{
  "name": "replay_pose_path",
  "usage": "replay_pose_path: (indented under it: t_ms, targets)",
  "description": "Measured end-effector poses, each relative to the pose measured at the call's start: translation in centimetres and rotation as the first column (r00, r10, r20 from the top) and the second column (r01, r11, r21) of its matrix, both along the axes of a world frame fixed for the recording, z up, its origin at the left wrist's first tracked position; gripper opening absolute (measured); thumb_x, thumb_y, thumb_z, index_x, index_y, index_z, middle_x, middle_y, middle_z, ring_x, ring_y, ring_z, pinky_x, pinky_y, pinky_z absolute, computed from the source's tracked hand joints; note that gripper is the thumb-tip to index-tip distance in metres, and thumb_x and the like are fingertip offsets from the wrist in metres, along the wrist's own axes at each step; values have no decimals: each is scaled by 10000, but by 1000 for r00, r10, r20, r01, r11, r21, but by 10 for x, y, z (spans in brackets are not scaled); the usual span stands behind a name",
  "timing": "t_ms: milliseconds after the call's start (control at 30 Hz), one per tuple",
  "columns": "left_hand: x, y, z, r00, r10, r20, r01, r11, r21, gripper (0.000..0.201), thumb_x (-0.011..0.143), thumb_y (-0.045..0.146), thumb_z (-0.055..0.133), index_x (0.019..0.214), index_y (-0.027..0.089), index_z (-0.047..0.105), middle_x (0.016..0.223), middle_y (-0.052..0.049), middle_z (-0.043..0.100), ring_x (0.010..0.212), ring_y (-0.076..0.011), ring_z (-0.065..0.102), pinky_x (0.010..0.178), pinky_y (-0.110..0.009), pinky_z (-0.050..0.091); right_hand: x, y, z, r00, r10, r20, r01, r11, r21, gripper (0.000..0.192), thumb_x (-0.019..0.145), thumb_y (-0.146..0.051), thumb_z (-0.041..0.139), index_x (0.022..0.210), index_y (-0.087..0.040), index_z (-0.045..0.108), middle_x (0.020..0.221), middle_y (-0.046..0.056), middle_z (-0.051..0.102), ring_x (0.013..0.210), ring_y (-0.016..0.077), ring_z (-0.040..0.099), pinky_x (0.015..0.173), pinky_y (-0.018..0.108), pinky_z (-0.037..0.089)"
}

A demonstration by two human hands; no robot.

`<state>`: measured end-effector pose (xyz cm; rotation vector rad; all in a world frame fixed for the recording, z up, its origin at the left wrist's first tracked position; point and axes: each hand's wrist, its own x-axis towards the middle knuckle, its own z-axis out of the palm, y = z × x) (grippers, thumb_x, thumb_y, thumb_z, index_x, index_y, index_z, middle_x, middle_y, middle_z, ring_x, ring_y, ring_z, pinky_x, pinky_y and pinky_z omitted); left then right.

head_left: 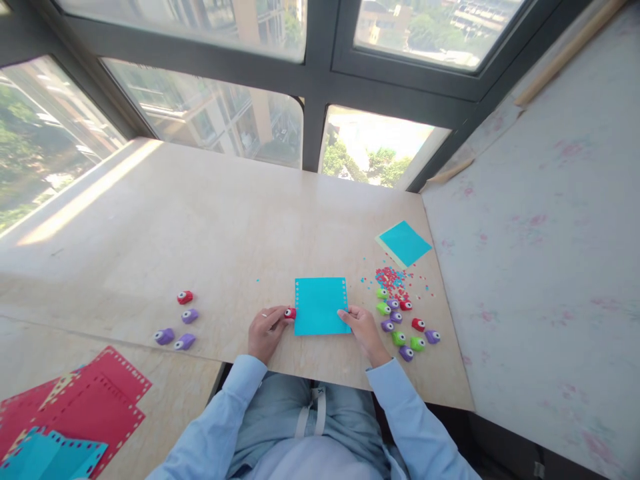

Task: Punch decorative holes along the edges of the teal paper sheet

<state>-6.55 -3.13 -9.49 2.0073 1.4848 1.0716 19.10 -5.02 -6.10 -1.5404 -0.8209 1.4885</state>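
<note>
My left hand [266, 331] pinches a small red punch [290, 313] against the left edge of the blue sheet [320, 307]; my right hand [364, 328] presses curled fingers on its right lower corner. The sheet lies flat on the table [210, 233]. Beyond it I see confetti [393, 277], then a blue square [404, 243]

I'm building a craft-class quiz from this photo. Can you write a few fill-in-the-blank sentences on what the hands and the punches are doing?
1. The left hand presses a small ____ paper punch onto the sheet's left edge.
2. The right hand steadies a ____ paper sheet.
3. The punched red sheets lie at the table's near ____ corner.
4. Confetti lies to the sheet's ____.

Missing words: red; blue; left; right
</note>
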Motion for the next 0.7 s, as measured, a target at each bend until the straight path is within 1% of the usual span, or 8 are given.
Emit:
replay_pose_path:
  t_ms: [100, 300, 500, 700]
  targets:
    - [0, -1, -1, 999, 2, -32, -2, 1000, -1, 178, 859, 319, 589, 977, 248, 701, 961, -54, 729, 878, -203, 667, 792, -353, 532, 0, 1, 1, 1000, -4, -4, 4, 1000, 3, 467, 640, -582, 727, 814, -149, 705, 690, 24, 675, 628, 152, 543, 596, 266, 408]
    - [-1, -2, -3, 999, 12, -53, -11, 1000, 12, 185, 861, 321, 589, 992, 240, 693, 970, -65, 722, 883, -209, 661, 792, -359, 531, -2, 2, 0, 999, -11, 34, 12, 1000, -11, 501, 591, -619, 740, 774, -153, 709, 629, 39, 659, 664, 198, 573, 601, 293, 434]
    - [-1, -3, -5, 998, 15, -59, -13, 999, 40, 192, 864, 324, 588, 1000, 236, 692, 975, -68, 722, 884, -207, 661, 793, -355, 533, -2, 0, -1, 1000, -15, 25, 14, 1000, 14, 525, 587, -631, 739, 780, -144, 706, 678, 47, 674, 653, 183, 569, 609, 292, 430]
    - [0, 0, -5, 999, 3, -34, 0, 995, 97, 190, 847, 299, 599, 991, 229, 702, 944, -67, 727, 848, -205, 670, 758, -345, 545, -2, 2, -7, 999, 10, 43, -11, 1000, 26, 543, 578, -635, 746, 794, -138, 712, 682, 65, 680, 656, 199, 579, 606, 302, 436]
